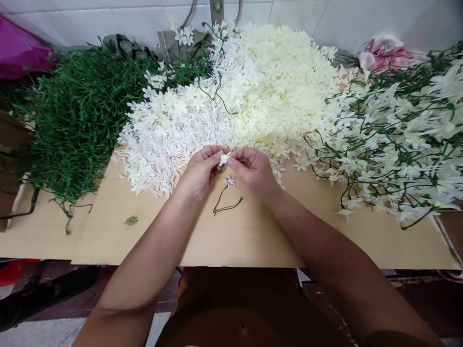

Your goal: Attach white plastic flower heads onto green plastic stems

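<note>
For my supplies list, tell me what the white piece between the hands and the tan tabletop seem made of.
White piece: perhaps fabric or soft plastic, matt; no clear shine, but too small to settle.
Tan tabletop: perhaps cardboard or thin board, smooth, dull; a sheet edge shows at left.

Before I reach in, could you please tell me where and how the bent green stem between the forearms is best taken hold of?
I'd pinch the green stem at its sharp bend, coming from the near edge of the cardboard: the bend lies nearest, while the white flower sits at the far tip, so petals should stay uncrushed.
</note>
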Action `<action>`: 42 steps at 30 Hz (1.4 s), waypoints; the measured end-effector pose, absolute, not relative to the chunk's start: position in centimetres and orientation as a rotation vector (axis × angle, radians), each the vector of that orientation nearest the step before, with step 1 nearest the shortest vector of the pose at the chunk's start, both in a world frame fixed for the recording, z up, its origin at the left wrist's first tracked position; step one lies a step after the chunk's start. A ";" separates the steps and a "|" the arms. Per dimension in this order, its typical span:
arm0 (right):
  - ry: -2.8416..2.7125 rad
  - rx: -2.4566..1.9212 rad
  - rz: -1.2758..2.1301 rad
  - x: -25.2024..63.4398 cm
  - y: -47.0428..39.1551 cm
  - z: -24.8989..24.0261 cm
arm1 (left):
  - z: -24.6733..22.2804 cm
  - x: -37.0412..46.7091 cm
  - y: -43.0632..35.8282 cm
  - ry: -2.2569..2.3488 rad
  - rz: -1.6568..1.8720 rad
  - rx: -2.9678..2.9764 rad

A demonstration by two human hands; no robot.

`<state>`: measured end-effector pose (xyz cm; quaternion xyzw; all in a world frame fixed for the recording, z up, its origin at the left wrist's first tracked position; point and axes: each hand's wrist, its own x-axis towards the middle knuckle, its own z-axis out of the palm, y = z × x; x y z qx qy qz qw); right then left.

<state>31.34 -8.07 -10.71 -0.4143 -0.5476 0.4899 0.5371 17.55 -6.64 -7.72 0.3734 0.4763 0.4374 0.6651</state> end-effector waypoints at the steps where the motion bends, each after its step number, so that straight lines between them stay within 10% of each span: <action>1: -1.302 -0.978 1.180 31.3 -8.1 -10.7 | -7.7 17.5 -6.6 1.080 0.987 0.863; 14: -1.253 -0.971 1.135 30.9 -8.4 -10.5 | -7.9 17.7 -6.9 1.031 0.939 0.722; 26: -1.672 -1.033 0.321 31.1 -8.6 -10.9 | -8.1 18.0 -7.0 1.131 0.972 0.985; 42: -1.268 -1.030 0.992 30.8 -8.3 -11.2 | -8.6 18.3 -6.8 1.287 1.135 1.384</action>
